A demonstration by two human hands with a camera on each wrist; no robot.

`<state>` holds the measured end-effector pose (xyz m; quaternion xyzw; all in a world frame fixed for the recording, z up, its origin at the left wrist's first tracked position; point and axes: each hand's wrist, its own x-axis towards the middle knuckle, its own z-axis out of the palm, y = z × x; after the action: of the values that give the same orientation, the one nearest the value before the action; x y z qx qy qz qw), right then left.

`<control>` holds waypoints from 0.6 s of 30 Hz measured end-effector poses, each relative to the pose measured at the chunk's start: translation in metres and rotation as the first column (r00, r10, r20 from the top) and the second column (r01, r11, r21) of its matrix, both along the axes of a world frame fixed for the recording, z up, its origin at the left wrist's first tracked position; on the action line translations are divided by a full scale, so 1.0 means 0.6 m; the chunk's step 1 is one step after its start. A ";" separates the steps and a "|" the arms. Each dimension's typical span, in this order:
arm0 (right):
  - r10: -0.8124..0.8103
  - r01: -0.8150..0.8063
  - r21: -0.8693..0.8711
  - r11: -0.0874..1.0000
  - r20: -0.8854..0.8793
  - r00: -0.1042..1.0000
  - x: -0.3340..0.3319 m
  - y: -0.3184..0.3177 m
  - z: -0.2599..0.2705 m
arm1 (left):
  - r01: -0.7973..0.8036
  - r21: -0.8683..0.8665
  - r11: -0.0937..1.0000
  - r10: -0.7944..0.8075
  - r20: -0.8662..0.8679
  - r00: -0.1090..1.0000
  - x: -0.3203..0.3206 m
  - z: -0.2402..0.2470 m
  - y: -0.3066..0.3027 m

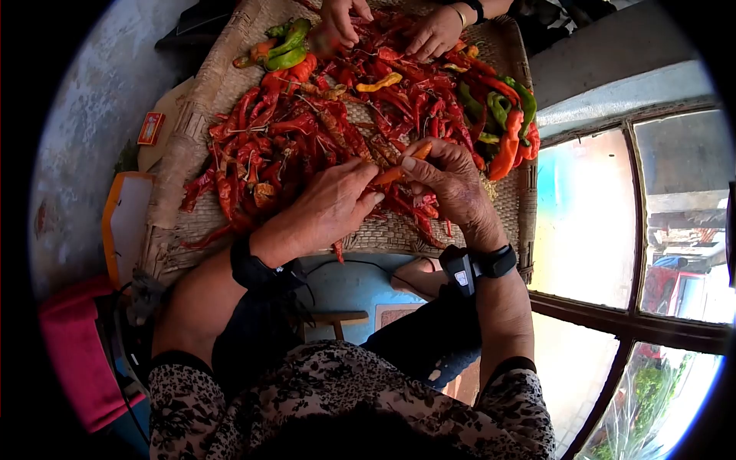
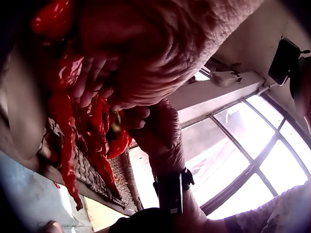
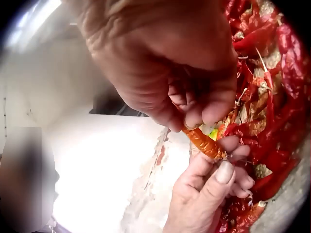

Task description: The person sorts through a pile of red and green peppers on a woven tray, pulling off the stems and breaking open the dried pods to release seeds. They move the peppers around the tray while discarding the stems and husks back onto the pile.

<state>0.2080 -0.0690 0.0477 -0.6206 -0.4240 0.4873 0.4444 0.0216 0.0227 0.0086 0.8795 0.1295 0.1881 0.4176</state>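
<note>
Both hands meet over the heap of red chillies [image 1: 307, 142], at the near side of the woven tray. Between them is an orange, wrinkled pepper [image 1: 389, 175]. My left hand [image 1: 330, 203] pinches one end with thumb and fingers; my right hand [image 1: 452, 180] grips the other. Seen from the right wrist, the pepper [image 3: 204, 144] slants down from the right hand's fingertips [image 3: 193, 120] to the left thumb [image 3: 223, 173]. In the left wrist view, the left hand [image 2: 141, 53] hides the pepper, and the right hand [image 2: 163, 128] is behind it.
Another person's hands [image 1: 433, 32] touch the chillies at the tray's [image 1: 184, 146] far side. Green peppers [image 1: 290, 47] lie at the far left, with more green and orange ones [image 1: 506, 153] at the right edge. A window [image 1: 590, 207] stands right of the tray, a pink cloth [image 1: 80, 353] at lower left.
</note>
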 end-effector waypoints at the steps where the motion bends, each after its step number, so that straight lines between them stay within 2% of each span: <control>1: -0.077 0.095 0.112 0.989 -0.151 0.985 0.028 0.001 -0.003 | -0.050 -0.056 0.997 0.049 -0.018 0.999 0.001 0.008 -0.001; 2: -0.134 0.203 0.205 0.958 -0.307 0.942 0.051 0.003 -0.005 | -0.101 -0.112 0.989 0.098 -0.040 0.994 0.001 0.012 -0.001; 3: -0.282 0.385 0.223 0.896 -0.385 0.879 0.062 0.010 0.003 | -0.102 -0.114 0.988 0.098 -0.041 0.994 -0.001 0.013 -0.003; 4: -0.413 0.555 0.226 0.801 -0.462 0.785 0.071 0.017 0.011 | -0.078 0.019 0.997 0.077 0.030 0.997 -0.001 0.014 -0.005; 5: -0.534 0.625 0.226 0.747 -0.356 0.767 0.080 0.019 0.008 | -0.061 0.152 0.987 0.046 0.100 0.994 -0.001 0.014 -0.007; 6: -0.535 0.625 0.227 0.747 -0.354 0.767 0.085 0.014 0.003 | -0.060 0.152 0.987 0.045 0.102 0.994 -0.001 0.011 -0.009; 7: -0.460 0.428 0.242 0.871 0.096 0.883 0.088 0.008 -0.001 | 0.074 0.237 0.969 -0.099 0.096 0.990 -0.003 0.004 -0.012; 8: -0.276 0.231 0.150 0.961 0.521 0.808 0.088 0.003 -0.006 | 0.204 0.317 0.926 -0.239 0.075 0.968 -0.006 -0.001 -0.014; 9: -0.057 0.063 0.022 0.998 0.768 0.638 0.070 0.003 0.000 | 0.316 0.314 0.895 -0.317 -0.051 0.947 -0.007 0.002 -0.017; 10: -0.016 -0.036 0.044 0.998 0.821 0.570 0.061 0.001 -0.026 | 0.317 0.312 0.896 -0.317 -0.052 0.947 -0.010 0.001 -0.018; 12: 0.213 0.009 -0.248 0.969 0.849 0.483 0.037 0.004 -0.022 | 0.468 0.384 0.796 -0.444 -0.155 0.882 -0.015 -0.003 -0.021; 13: 0.213 0.012 -0.249 0.969 0.851 0.480 0.039 0.002 -0.029 | 0.468 0.426 0.775 -0.442 -0.165 0.882 -0.017 -0.005 -0.022; 15: 0.185 -0.069 -0.172 0.983 0.904 0.386 0.044 0.003 -0.051 | 0.478 0.427 0.767 -0.437 -0.198 0.877 -0.018 0.000 -0.019; 16: 0.185 -0.073 -0.170 0.983 0.904 0.385 0.046 0.003 -0.055 | 0.491 0.426 0.760 -0.430 -0.236 0.871 -0.021 0.002 -0.017; 18: 0.152 -0.096 -0.121 0.988 0.878 0.455 0.045 0.005 -0.053 | 0.466 0.469 0.750 -0.405 -0.232 0.884 -0.025 0.000 -0.015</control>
<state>0.2351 -0.0663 0.0156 -0.7622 -0.6233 0.1381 0.1075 0.0064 0.0139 0.0083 0.9731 -0.1099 0.0615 0.1929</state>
